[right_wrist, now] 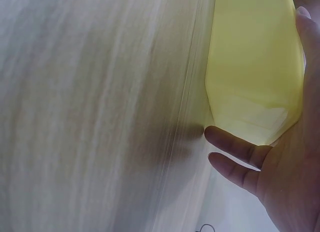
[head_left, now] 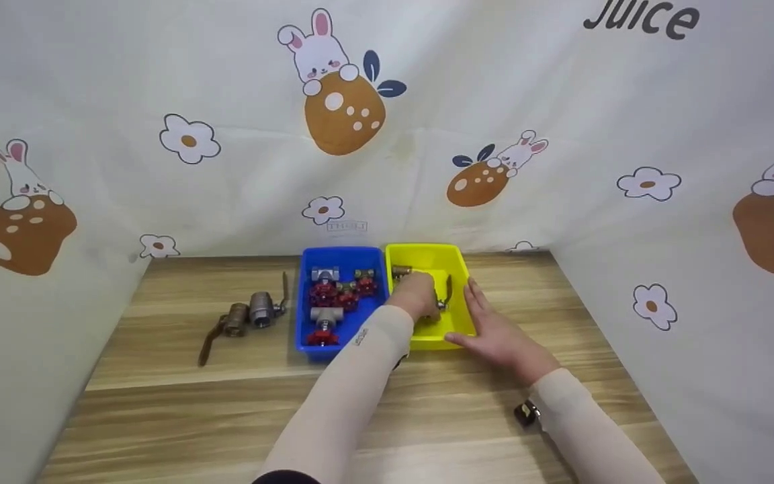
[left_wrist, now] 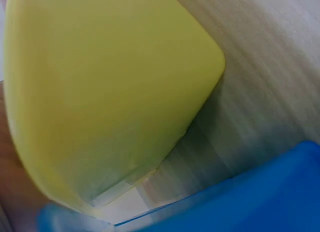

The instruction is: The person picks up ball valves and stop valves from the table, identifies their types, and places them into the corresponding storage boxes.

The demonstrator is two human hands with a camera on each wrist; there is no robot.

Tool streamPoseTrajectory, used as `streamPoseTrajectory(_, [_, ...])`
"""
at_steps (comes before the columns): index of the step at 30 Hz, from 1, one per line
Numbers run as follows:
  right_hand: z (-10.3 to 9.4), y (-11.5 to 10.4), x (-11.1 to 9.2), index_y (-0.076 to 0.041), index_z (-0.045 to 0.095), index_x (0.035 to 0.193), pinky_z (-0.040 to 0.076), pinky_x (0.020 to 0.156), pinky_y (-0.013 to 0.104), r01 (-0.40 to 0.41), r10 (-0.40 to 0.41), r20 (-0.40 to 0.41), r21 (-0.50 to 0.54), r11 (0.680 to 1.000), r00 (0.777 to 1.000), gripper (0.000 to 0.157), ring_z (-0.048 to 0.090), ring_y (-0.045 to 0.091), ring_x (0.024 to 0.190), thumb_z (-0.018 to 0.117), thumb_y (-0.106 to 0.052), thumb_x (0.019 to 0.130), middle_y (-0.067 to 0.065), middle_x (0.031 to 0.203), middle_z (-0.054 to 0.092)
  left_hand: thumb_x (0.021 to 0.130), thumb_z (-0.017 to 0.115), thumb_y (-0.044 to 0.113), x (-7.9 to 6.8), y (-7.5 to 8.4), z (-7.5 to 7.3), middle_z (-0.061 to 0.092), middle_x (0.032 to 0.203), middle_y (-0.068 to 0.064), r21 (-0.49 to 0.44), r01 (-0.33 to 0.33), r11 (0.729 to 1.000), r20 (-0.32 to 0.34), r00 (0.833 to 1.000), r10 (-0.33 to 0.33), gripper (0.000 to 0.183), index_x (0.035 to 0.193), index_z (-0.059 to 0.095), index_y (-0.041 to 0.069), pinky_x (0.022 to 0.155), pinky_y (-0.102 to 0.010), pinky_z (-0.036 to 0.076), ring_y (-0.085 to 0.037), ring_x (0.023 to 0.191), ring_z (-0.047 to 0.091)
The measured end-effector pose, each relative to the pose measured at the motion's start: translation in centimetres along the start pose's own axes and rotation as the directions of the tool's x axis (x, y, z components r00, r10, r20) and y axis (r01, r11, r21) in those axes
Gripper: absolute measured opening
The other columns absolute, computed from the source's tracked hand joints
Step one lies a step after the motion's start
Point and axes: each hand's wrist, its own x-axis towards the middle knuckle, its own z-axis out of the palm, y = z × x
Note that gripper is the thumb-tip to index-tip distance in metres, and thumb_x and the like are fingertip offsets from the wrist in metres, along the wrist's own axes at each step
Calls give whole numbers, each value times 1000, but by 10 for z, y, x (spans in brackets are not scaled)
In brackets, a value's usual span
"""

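My left hand [head_left: 417, 296] reaches down into the yellow bin [head_left: 427, 344], its curled fingers mostly hidden from the head camera. It grips a ball valve [head_left: 442, 304], whose dark lever stands out to the right of the hand. Behind the hand, a brass valve [head_left: 400, 271] lies at the bin's back left. At the right front corner of the same bin is my right hand [head_left: 498, 333]. Its thumb lies at the front rim, and its straight fingers [right_wrist: 235, 144] extend along the outside of the right wall.
A blue bin [head_left: 343, 351] stands left of the yellow one and holds several valves with red handwheels [head_left: 323, 338]. Farther left on the wooden table [head_left: 226, 417] lie a brass ball valve [head_left: 236, 319] and a greyer ball valve [head_left: 261, 309]. A printed curtain [head_left: 239, 188] surrounds the table's back and sides.
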Motion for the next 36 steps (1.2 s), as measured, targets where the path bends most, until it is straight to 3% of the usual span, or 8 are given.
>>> streamPoseTrajectory(4, [0, 1, 0, -7, 4, 178, 36, 127, 58, -13, 13, 3, 8, 1000, 1000, 114, 35, 45, 161, 68, -65, 103, 5, 186, -11, 84, 100, 25, 14, 0, 3, 72, 107, -4, 50, -2, 999, 22, 1000, 1, 47, 121, 76, 7, 104, -38, 57, -23, 98, 64])
streamPoseTrajectory(6, [-1, 1, 0, -7, 4, 178, 36, 127, 58, -13, 13, 5, 5, 1000, 1000, 114, 32, 44, 162, 68, -65, 103, 6, 186, -11, 85, 100, 26, 14, 2, 2, 74, 109, -4, 63, -10, 998, 20, 1000, 9, 48, 123, 76, 8, 105, -38, 57, -23, 99, 65])
streamPoseTrajectory(16, [0, 0, 1, -4, 6, 177, 42, 123, 60, 1, -1, -3, -12, 1000, 1000, 114, 41, 49, 156, 69, -64, 103, 9, 186, -7, 97, 88, 38, -23, -4, -19, 72, 108, -4, 23, -79, 997, -69, 994, 80, 48, 133, 72, 10, 108, -41, 56, -25, 99, 64])
streamPoseTrajectory(22, [0, 0, 1, -6, 4, 178, 42, 123, 61, -14, 14, -2, -20, 1000, 1000, 117, 41, 50, 156, 68, -67, 102, 10, 186, -8, 104, 80, 41, -39, -16, -40, 73, 131, -5, 19, -125, 992, -114, 985, 126, 54, 148, 66, 13, 114, -46, 55, -24, 108, 67])
streamPoseTrajectory(24, [0, -1, 1, -7, 3, 178, 41, 123, 60, -27, 27, 7, -17, 1000, 1000, 118, 41, 49, 156, 68, -70, 101, 8, 186, -10, 103, 80, 44, -46, -22, -47, 72, 136, -5, 5, -139, 990, -131, 982, 138, 58, 151, 65, 14, 114, -47, 54, -23, 112, 67])
streamPoseTrajectory(30, [0, -1, 2, -9, 1, 178, 40, 124, 61, -45, 46, 22, -10, 999, 999, 118, 41, 48, 157, 67, -71, 101, 6, 185, -11, 103, 80, 42, -68, -44, -65, 73, 128, -5, 15, -193, 981, -178, 965, 193, 50, 142, 69, 12, 108, -45, 58, -25, 111, 68])
streamPoseTrajectory(36, [1, -1, 1, -9, 2, 178, 37, 125, 63, -39, 40, 15, -6, 999, 999, 118, 35, 50, 159, 68, -70, 101, 8, 185, -11, 105, 78, 41, -86, -74, -84, 71, 133, -4, -5, -190, 982, -234, 955, 184, 50, 145, 67, 13, 109, -46, 57, -24, 118, 68])
